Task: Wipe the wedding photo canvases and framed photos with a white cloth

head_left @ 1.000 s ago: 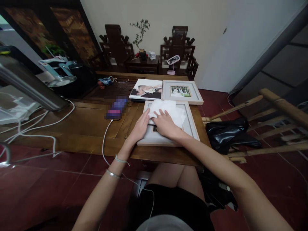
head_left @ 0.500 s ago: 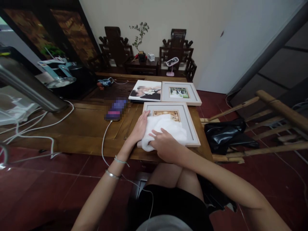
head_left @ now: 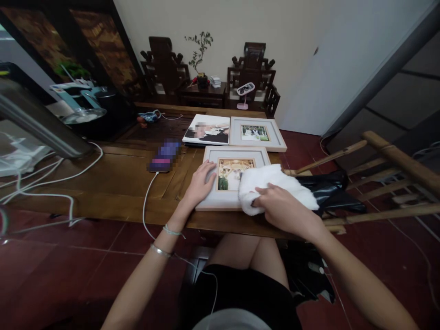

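Observation:
A light wooden picture frame (head_left: 218, 200) with a grey mat and a photo lies flat by the table's near edge. My left hand (head_left: 200, 184) rests on its left side, fingers stretched out over the rim and mat. In my right hand (head_left: 283, 208) is a bunched white towel (head_left: 270, 176), pressed down on the frame's right part. The towel hides the right side of the photo and hangs past the frame's right edge. Behind lie a second picture frame (head_left: 237, 130) and a flat portrait print (head_left: 215, 136), side by side.
Left of the frame, a phone (head_left: 164, 156) with a white cable lies on the wooden table (head_left: 117, 183). A big grey cylinder (head_left: 44, 119) and tangled cables are at far left. A bamboo chair (head_left: 378, 211) with a black bag (head_left: 332, 185) stands close on the right.
My right hand has slid the towel rightward across the frame, uncovering most of the photo. My left hand has stayed at the frame's left side.

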Demonstrator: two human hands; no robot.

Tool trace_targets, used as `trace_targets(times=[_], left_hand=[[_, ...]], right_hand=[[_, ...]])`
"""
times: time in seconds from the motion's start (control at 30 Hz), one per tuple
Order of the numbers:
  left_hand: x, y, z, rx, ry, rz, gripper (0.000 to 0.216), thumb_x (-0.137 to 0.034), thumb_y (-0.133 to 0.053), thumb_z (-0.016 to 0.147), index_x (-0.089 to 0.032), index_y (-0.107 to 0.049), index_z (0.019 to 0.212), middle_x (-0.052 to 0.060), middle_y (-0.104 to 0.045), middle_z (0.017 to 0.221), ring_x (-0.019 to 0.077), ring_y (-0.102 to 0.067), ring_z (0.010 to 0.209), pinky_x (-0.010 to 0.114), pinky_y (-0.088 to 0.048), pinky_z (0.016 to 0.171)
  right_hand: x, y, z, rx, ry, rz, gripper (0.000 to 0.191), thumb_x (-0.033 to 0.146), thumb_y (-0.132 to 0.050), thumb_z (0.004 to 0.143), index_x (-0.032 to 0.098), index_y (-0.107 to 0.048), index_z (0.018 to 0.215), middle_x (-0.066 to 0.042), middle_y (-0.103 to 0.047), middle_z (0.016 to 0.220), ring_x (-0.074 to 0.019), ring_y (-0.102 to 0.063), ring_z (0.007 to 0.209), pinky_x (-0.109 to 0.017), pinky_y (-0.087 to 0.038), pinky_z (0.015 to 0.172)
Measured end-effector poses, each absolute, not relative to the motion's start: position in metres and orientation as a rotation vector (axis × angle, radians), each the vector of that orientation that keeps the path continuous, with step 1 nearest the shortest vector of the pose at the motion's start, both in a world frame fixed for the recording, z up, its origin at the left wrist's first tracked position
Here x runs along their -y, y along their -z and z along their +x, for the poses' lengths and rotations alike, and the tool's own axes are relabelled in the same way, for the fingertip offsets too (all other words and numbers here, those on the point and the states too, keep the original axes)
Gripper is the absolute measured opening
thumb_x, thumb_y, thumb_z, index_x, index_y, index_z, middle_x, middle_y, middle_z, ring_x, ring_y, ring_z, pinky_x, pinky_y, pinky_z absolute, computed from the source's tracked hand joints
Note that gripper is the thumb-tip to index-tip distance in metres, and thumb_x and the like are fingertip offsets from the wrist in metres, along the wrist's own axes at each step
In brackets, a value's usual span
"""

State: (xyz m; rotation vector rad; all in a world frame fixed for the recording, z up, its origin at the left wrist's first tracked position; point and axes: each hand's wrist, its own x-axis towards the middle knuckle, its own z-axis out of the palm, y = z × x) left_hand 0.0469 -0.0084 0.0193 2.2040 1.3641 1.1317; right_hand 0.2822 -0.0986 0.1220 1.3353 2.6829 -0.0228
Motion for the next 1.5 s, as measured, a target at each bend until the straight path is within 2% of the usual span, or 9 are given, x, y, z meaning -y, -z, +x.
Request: trace_targets(times=[0.13,0.33,0.5,0.63,0.8,1.0,1.13,1.3,1.5], left_hand=[[0.009,-0.02,0.046,-1.339,-1.194,2.088,0.031,-0.026,-0.047,0.088,-0.017,-0.061,0.114,0.01,-0.062,0.124,0.0236,-0.046,0.129,0.043,-0.034,0.11],[0.007,-0.014,0.045,-1.361,-1.143,2.087,0.037,-0.027,-0.032,0.094,-0.017,-0.059,0.117,0.01,-0.059,0.128,0.021,-0.042,0.132,0.043,-0.031,0.111],[0.008,-0.014,0.045,-1.337,-1.069,2.264,0.033,-0.024,-0.043,0.09,-0.015,-0.056,0.119,0.013,-0.056,0.13,0.0246,-0.039,0.133,0.046,-0.031,0.111],[0.008,-0.015,0.044,-1.336,-1.061,2.276,0.028,-0.022,-0.045,0.089,-0.014,-0.061,0.111,0.014,-0.057,0.13,0.0251,-0.04,0.133,0.046,-0.032,0.111],[0.007,-0.016,0.044,-1.312,-1.049,2.27,0.024,-0.019,-0.047,0.089,-0.018,-0.064,0.105,0.011,-0.058,0.129,0.024,-0.041,0.132,0.047,-0.033,0.109],[0.006,-0.017,0.044,-1.295,-1.049,2.295,0.025,-0.017,-0.047,0.088,-0.018,-0.063,0.107,0.01,-0.058,0.129,0.0238,-0.042,0.132,0.047,-0.034,0.109],[0.004,-0.019,0.044,-1.348,-1.107,2.279,0.024,-0.013,-0.049,0.085,-0.015,-0.063,0.105,0.012,-0.063,0.122,0.0241,-0.049,0.126,0.045,-0.037,0.107],[0.001,-0.02,0.044,-1.41,-1.136,2.29,0.022,-0.012,-0.049,0.084,-0.012,-0.064,0.101,0.015,-0.063,0.119,0.0251,-0.053,0.121,0.044,-0.039,0.106],[0.004,-0.025,0.042,-1.309,-1.102,2.222,0.024,-0.018,-0.055,0.083,-0.017,-0.065,0.105,0.012,-0.059,0.127,0.0247,-0.048,0.127,0.045,-0.036,0.108]], right_hand=[[0.093,-0.107,0.239,-2.87,0.082,1.212,0.027,0.005,-0.046,0.071,0.015,-0.069,0.082,-0.012,-0.068,0.104,-0.0234,-0.059,0.1,-0.038,-0.038,0.093],[0.094,-0.09,0.21,-2.945,0.042,1.185,0.032,0.005,-0.043,0.079,0.014,-0.069,0.095,-0.013,-0.062,0.12,-0.0265,-0.049,0.12,-0.048,-0.03,0.103],[0.111,-0.104,0.252,-2.765,-0.009,1.352,0.031,0.003,-0.047,0.074,0.017,-0.071,0.089,-0.012,-0.063,0.12,-0.0273,-0.051,0.12,-0.05,-0.03,0.105],[0.121,-0.117,0.296,-2.538,-0.107,1.549,0.036,0.001,-0.047,0.068,0.016,-0.072,0.09,-0.016,-0.065,0.116,-0.0289,-0.055,0.115,-0.051,-0.032,0.103],[0.104,-0.117,0.324,-2.486,-0.11,1.638,0.046,0.001,-0.043,0.069,0.019,-0.073,0.099,-0.015,-0.058,0.129,-0.0268,-0.062,0.107,-0.047,-0.034,0.103],[0.044,-0.111,0.324,-2.495,-0.045,1.76,0.054,0.001,-0.04,0.069,0.02,-0.07,0.11,-0.014,-0.058,0.129,-0.0296,-0.055,0.117,-0.046,-0.038,0.099],[0.023,-0.103,0.324,-2.538,-0.081,1.744,0.056,-0.001,-0.04,0.067,0.017,-0.068,0.113,-0.015,-0.059,0.127,-0.0285,-0.051,0.122,-0.045,-0.037,0.1],[0.06,-0.097,0.326,-2.624,-0.089,1.63,0.051,-0.001,-0.041,0.065,0.013,-0.069,0.106,-0.019,-0.053,0.133,-0.0291,-0.046,0.127,-0.047,-0.031,0.105],[0.12,-0.112,0.322,-2.653,0.172,1.483,0.053,-0.002,-0.039,0.064,0.015,-0.068,0.104,-0.017,-0.05,0.137,-0.0265,-0.042,0.13,-0.047,-0.028,0.109]])
